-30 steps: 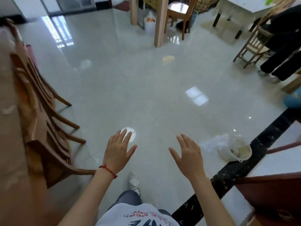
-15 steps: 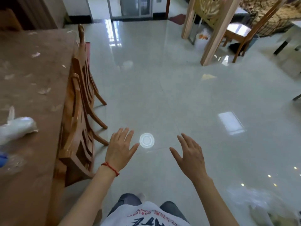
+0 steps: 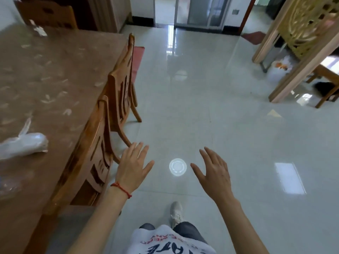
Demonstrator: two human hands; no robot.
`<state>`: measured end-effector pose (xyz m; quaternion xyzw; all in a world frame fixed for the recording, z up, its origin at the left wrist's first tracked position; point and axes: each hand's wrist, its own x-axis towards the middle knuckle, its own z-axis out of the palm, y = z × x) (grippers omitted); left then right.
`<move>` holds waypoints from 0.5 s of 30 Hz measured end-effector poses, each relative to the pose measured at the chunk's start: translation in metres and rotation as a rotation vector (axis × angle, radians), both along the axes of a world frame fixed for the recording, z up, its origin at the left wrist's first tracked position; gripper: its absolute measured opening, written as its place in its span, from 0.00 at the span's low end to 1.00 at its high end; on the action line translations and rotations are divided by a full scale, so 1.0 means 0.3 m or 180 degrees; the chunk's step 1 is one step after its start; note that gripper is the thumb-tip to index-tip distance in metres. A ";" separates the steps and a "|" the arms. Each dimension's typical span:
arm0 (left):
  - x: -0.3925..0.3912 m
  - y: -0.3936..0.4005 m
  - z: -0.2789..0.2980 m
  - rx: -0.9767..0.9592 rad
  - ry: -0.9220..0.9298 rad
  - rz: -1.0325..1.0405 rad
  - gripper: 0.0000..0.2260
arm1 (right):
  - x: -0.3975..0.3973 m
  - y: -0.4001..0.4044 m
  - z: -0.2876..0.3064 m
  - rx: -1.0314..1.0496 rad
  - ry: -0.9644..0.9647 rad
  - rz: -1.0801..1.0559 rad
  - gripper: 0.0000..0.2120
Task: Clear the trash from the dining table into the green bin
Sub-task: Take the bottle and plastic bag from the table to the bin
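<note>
The brown dining table [image 3: 60,74] fills the left of the view, strewn with small pale scraps. A crumpled clear plastic bag [image 3: 22,144] lies near its left edge, and a white crumpled scrap [image 3: 39,31] sits at the far end. My left hand [image 3: 133,166] and my right hand [image 3: 213,173] hover over the floor with fingers spread, holding nothing. A round white plastic lid [image 3: 178,166] lies on the floor tiles between them. No green bin is in view.
Two wooden chairs [image 3: 110,114] stand tucked against the table's right side, close to my left hand. Glossy pale tiles stretch ahead to a glass door. At the right stand a wooden screen frame [image 3: 293,52], a white bag [image 3: 278,70] and another chair.
My view has swung left, bringing the table and its trash into sight; the clear bag and container on the floor at the right have left the view. Both hands stay spread and empty.
</note>
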<state>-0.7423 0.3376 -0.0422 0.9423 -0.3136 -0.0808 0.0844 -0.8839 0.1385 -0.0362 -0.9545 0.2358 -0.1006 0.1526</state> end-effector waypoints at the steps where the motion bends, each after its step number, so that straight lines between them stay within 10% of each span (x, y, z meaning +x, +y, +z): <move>1: 0.020 -0.022 0.002 -0.0026 0.0010 0.0085 0.33 | 0.037 -0.037 0.009 -0.0019 0.0017 0.0084 0.29; 15: 0.217 -0.074 0.053 -0.0109 -0.0121 0.1118 0.33 | 0.504 -0.202 0.055 -0.0165 0.0012 0.1208 0.27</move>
